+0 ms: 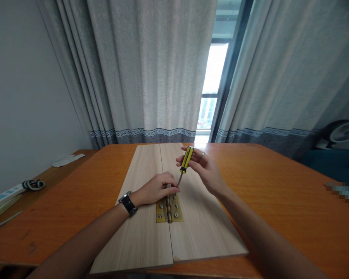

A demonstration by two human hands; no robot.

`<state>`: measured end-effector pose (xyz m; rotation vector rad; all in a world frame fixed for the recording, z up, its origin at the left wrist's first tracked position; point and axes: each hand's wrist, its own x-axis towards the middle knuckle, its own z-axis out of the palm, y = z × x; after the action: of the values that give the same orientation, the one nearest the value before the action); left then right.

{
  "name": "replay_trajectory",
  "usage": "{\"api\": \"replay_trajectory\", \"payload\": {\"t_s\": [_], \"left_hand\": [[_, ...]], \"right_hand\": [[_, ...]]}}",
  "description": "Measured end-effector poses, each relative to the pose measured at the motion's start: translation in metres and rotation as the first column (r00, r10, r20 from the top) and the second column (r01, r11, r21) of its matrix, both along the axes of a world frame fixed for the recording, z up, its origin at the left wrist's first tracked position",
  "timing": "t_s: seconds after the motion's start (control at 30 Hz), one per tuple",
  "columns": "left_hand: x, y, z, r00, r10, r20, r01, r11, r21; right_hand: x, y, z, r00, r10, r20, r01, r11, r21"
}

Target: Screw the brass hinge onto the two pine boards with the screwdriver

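Observation:
A brass-coloured hinge point(161, 218) lies over the seam between two pale wooden boards point(147, 240), with several screws point(176, 215) showing on its near half. My left hand point(159, 187) rests over the hinge's far half, its thumb and fingers drawn together beside the screwdriver's tip. Whatever those fingers pinch is hidden. A screwdriver point(187, 159) with a yellow and black handle is held by my right hand point(207, 170). It is tilted, handle up and to the right, its shaft running down to my left fingertips at the hinge's right leaf.
The boards lie on an orange-brown wooden table point(264, 193). At the left stands a power strip point(7, 195) with a coiled cable point(33, 185), near a white packet point(68, 159). Grey curtains point(157, 69) hang behind, and a fan point(343, 131) is at the right.

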<state>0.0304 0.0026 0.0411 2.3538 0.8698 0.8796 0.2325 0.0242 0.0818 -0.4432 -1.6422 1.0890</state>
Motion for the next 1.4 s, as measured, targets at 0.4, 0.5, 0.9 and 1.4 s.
{"api": "replay_trajectory", "payload": {"t_s": [0.4,0.5,0.9,1.4], "left_hand": [[0.000,0.000,-0.004,0.997,0.015,0.074,-0.016,1.000,0.004],[0.001,0.000,-0.003,0.996,0.012,0.086,-0.012,1.000,0.001],[0.001,-0.001,-0.002,0.995,0.041,0.087,-0.044,0.999,0.030],[0.001,0.000,-0.002,0.999,0.003,0.048,-0.006,0.998,0.068]], "right_hand": [[-0.003,-0.001,-0.009,0.940,-0.052,0.338,0.029,0.997,0.072],[-0.004,-0.002,-0.010,0.926,-0.065,0.372,0.042,0.997,0.070],[-0.003,0.000,-0.010,0.945,-0.131,0.301,0.115,0.991,0.070],[-0.003,-0.005,-0.007,0.930,-0.152,0.336,0.115,0.985,0.127]]}}
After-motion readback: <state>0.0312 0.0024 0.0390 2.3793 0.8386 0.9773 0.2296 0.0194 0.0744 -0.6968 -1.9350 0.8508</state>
